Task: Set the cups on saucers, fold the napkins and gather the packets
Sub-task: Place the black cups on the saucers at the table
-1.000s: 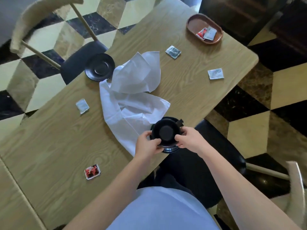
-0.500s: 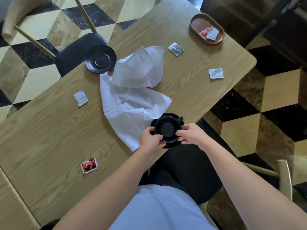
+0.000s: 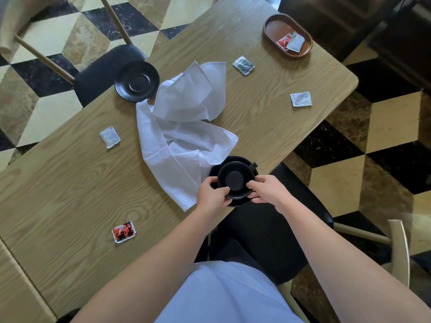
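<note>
Over the last second the black cup (image 3: 236, 180) came down onto the near saucer (image 3: 235, 203) at lower centre, table edge; left hand (image 3: 212, 193) and right hand (image 3: 268, 190) pinched its rim from both sides. One cup looked placed; second saucer (image 3: 137, 80) upper left was bare, napkins (image 3: 186, 127) unfolded, red packet (image 3: 123, 231) print was unreadable.

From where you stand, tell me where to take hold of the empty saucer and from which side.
Grip the saucer by its raised rim, at the far-left part that juts past the table edge over the chair seat. A thumb on top and fingers beneath should fit there. It lies flat, so elsewhere there is probably no gap under it, and the napkin crowds its near-right side.
</note>
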Demonstrator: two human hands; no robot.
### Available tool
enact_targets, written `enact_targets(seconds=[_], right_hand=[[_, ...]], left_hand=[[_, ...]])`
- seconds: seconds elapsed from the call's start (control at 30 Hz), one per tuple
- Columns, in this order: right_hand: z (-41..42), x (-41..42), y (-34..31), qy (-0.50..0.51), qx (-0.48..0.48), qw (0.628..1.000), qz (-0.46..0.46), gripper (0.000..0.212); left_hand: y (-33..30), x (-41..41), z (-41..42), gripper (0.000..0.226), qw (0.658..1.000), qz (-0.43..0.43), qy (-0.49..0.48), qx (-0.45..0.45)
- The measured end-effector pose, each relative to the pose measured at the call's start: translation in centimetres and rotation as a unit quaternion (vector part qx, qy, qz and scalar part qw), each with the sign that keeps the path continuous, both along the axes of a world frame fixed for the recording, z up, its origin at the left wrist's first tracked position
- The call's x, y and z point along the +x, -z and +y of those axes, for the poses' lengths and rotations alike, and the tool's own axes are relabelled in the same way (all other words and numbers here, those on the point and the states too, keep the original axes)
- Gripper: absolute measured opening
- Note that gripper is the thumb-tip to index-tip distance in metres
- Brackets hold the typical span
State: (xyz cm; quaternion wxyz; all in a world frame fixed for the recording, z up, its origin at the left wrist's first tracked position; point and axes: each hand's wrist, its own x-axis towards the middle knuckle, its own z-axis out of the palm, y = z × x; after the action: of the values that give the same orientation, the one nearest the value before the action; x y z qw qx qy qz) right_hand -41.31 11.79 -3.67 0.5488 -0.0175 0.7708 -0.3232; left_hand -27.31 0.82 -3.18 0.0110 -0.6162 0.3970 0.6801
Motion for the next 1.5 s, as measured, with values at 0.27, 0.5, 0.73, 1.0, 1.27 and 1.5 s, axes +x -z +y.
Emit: enact_targets(seconds=[0.27, 0.5, 0.73, 1.0, 1.27, 1.5], right_hand=[[0.0, 1.0, -0.2, 0.03, -0.031, 0.997, -0.064, 0.032], [-0.8, 1.5, -0.2, 0.027, -0.017, 0.998, -0.059, 0.033], [-0.7, 1.4, 0.1, 0.022, -0.012, 0.997, -0.071, 0.036], [-0.3, 1.0, -0.2, 0.015, -0.016, 0.997, -0.078, 0.042], [-0.1, 1.1, -0.4, 0.046, 0.005, 0.999, -0.013, 0.045], [1.3, 4.3, -2.2, 0.051, -0.088, 0.977, 0.19, 0.021]], left_hand=[[0.5, -0.4, -1.1, 0.041, 0.998, 0.0, 0.042, 0.05], [0.5, -0.5, -1.5, 0.037, 0.996, 0.0, 0.035, 0.081], [0.5, -0.5, -1.4, 0.033, 0.995, -0.01, 0.055, 0.086], [-0.1, -1.0, -1.3, 0.029, 0.995, -0.035, 0.047, 0.083], [-1.6, 0.1, -0.7, 0.03, 0.975, -0.094, 0.183, -0.087], [-3.3, 6.1, 0.9, 0.014, 0.974, -0.048, 0.143, -0.17]])
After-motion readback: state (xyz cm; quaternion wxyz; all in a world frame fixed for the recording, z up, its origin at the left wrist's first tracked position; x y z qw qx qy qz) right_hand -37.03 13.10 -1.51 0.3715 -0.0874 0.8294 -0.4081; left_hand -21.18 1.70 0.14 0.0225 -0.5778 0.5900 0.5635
